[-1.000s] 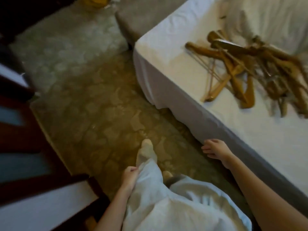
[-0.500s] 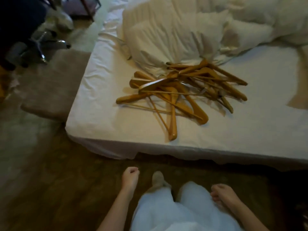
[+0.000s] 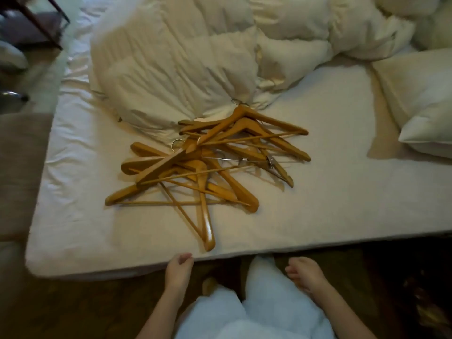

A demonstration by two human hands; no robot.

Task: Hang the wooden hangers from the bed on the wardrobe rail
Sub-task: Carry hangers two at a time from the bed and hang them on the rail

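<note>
A tangled pile of several wooden hangers (image 3: 205, 165) with metal hooks lies on the white bed (image 3: 330, 209), near its front edge. One hanger arm (image 3: 208, 226) reaches almost to the edge. My left hand (image 3: 178, 270) hovers just below that edge, fingers loosely curled, holding nothing. My right hand (image 3: 305, 275) hangs low in front of my light trousers, fingers loosely curled and empty. The wardrobe rail is out of view.
A crumpled cream duvet (image 3: 186, 59) is heaped behind the hangers. A pillow (image 3: 420, 104) lies at the right. A grey padded bench (image 3: 22, 167) stands left of the bed, and dark furniture legs (image 3: 36, 23) show at the top left. Dark carpet lies underfoot.
The view has swung from the floor and bed corner to face the bed head-on, and I have come closer. Both hands have risen towards the bed edge.
</note>
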